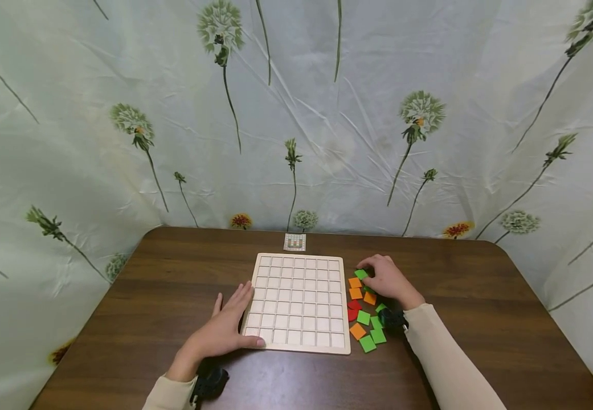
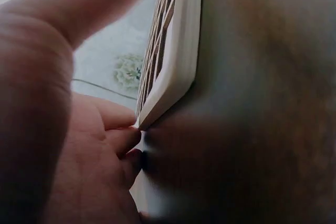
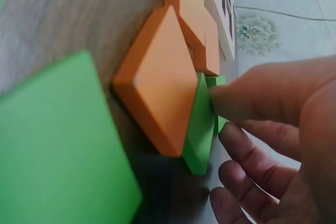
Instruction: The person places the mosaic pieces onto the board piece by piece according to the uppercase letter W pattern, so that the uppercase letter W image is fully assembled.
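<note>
A light wooden grid board [image 1: 296,348] lies on the table. Along its left edge rests my left hand [image 1: 224,327], fingers extended and thumb over the near left corner; the left wrist view shows fingertips [image 2: 131,137] right at the board's rim. Beyond the right edge, my right hand [image 1: 388,278] pinches a green square tile [image 1: 361,274] between thumb and forefinger at the far end of a tile group. In the right wrist view the thumb covers part of that tile, and an orange tile [image 3: 163,82] lies close by.
Several orange [image 1: 358,331], green [image 1: 367,343] and red tiles [image 1: 353,314] lie loosely between the board and my right forearm. Behind the board is a small printed card [image 1: 295,242]. A flower-patterned curtain [image 1: 327,142] hangs beyond the brown table [image 1: 173,273].
</note>
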The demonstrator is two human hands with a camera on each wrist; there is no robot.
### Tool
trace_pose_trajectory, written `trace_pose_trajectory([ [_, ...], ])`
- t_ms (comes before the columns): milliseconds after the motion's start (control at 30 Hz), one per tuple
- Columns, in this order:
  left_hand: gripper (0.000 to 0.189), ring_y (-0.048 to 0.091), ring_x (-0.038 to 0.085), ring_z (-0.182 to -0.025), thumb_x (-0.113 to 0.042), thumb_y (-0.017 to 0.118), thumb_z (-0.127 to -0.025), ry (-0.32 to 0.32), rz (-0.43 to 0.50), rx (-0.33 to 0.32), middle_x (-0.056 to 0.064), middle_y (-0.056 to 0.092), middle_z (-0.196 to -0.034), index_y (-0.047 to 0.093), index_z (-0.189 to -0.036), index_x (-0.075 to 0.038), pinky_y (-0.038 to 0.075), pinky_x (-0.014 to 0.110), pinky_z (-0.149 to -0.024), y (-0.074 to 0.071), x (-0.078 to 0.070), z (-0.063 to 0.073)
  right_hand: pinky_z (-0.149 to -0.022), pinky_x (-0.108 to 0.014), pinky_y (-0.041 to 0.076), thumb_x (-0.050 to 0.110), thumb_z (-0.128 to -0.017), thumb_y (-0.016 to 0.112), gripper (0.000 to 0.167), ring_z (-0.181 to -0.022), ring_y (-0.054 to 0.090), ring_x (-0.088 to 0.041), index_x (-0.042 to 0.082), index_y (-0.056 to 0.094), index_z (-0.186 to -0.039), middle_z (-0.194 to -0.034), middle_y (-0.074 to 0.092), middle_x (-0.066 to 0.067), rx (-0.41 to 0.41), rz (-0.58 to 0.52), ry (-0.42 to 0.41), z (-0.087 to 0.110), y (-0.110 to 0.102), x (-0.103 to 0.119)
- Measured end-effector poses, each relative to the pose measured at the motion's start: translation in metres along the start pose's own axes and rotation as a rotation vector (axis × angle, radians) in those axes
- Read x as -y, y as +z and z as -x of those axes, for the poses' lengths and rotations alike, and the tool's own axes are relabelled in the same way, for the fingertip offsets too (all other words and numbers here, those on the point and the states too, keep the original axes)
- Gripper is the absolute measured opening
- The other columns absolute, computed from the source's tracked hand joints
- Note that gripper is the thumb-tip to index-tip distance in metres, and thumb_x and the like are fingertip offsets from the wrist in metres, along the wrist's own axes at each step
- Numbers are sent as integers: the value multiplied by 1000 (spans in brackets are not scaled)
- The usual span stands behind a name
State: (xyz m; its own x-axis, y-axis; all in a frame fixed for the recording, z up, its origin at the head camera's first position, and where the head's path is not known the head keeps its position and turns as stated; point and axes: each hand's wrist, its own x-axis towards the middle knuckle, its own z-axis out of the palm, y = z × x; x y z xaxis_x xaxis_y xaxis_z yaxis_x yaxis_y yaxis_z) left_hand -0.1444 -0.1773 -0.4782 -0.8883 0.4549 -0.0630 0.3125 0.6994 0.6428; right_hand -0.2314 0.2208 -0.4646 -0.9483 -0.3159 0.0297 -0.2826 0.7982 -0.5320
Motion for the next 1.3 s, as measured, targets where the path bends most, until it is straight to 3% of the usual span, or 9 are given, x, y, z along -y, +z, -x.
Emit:
trace_pose_trajectory([
  [300, 121, 0, 35, -154, -57, 80, -78, -7, 5, 21, 18, 5, -167, 13, -159, 3, -14, 64, -113, 1, 2, 1, -100, -56, 44, 7, -95, 67, 23, -115, 51, -41, -2, 68, -116, -117, 62, -20, -2, 9, 22, 0, 0, 3],
  [667, 122, 1, 35, -154, -57, 80, -78, -3, 0, 16, 17, 5, -167, 12, -159, 2, -14, 63, -113, 1, 2, 2, -99, -57, 44, 12, -97, 67, 28, -116, 54, -40, -1, 67, -122, -123, 62, -20, -90, -33, 23, 8, -1, 16],
  [967, 125, 1, 34, -154, -60, 81, -75, -7, -2, 8, 16, 5, -168, 12, -160, 1, -14, 62, -113, 3, 5, 0, -90, -51, 49, 11, -97, 68, 28, -105, 54, -32, 1, 68, -123, -122, 61, -18, -182, -75, 22, 14, 5, 35],
  [1300, 126, 0, 33, -154, -61, 81, -74, -24, -7, 11, 15, 5, -168, 12, -160, 0, -15, 61, -114, 4, 5, 0, -84, -46, 50, 12, -93, 73, 30, -96, 57, -27, 2, 70, -121, -116, 65, -15, -207, -145, 28, 15, 17, 56],
])
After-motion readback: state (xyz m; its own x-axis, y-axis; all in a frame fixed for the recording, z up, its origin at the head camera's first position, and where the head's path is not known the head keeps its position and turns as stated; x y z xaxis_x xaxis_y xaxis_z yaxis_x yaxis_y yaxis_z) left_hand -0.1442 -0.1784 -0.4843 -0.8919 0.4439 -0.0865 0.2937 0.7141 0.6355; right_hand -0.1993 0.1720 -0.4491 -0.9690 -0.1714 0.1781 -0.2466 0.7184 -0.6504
